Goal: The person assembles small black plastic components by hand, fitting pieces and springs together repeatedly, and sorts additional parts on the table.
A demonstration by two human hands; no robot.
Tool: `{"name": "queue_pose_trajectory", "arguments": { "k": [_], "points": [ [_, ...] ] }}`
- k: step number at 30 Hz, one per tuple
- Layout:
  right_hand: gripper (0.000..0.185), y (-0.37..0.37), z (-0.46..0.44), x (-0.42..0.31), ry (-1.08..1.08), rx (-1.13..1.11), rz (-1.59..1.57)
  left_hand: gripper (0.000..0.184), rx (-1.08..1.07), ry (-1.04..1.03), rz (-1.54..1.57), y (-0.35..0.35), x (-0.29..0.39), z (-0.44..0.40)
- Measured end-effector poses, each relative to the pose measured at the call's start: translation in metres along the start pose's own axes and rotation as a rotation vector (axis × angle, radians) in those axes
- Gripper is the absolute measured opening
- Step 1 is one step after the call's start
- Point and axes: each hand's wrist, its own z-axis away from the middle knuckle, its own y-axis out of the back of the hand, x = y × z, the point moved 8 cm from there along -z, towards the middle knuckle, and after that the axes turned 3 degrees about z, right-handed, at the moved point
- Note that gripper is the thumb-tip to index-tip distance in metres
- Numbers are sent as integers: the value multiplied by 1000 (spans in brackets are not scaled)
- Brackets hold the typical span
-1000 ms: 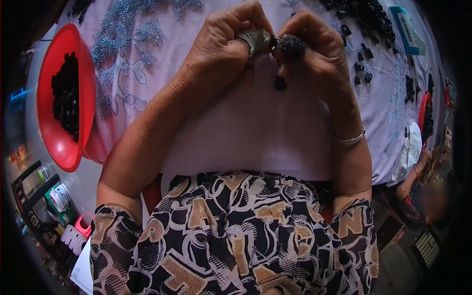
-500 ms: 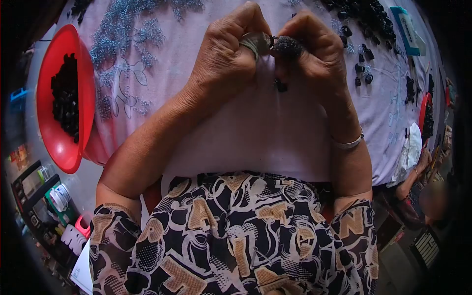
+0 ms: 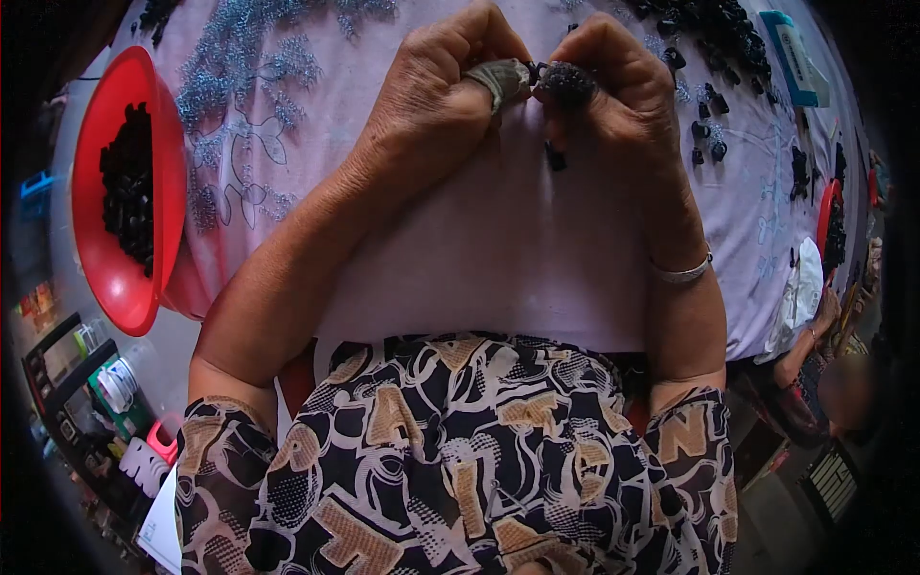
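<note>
My left hand (image 3: 426,91) and my right hand (image 3: 628,101) are raised close together over the pink cloth, both in a pinch. Between the fingertips is a small black piece (image 3: 534,73), mostly covered by the fingers; its exact kind does not show. A greyish cloth wrap (image 3: 501,80) covers my left thumb. My right thumb bears a dark, rough-looking cover (image 3: 567,84). Just below my right fingers shows another small black piece (image 3: 555,156); whether it is held there or lies on the cloth, I cannot tell.
A red bowl (image 3: 171,182) at left contains black pieces (image 3: 127,187). Small bluish-silver curls (image 3: 240,67) cover the upper left cloth. Black pieces (image 3: 719,38) are heaped upper right, near a blue-and-white box (image 3: 795,57). Another person's hand (image 3: 826,311) is at the far right, by a white bag (image 3: 800,297).
Both hands have shifted slightly, and their fingertips remain close together at the small black piece. The black piece below my right fingers sits a little higher and more upright.
</note>
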Motion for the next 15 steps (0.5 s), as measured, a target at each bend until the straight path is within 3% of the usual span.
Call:
{"name": "queue_pose_trajectory", "arguments": {
  "k": [7, 15],
  "points": [
    [7, -3, 1, -9, 81, -33, 202, 20, -6, 27, 12, 0, -6, 6],
    [15, -1, -7, -4, -26, -54, 172, 20, -28, 26, 14, -1, -4, 1]
  ]
}}
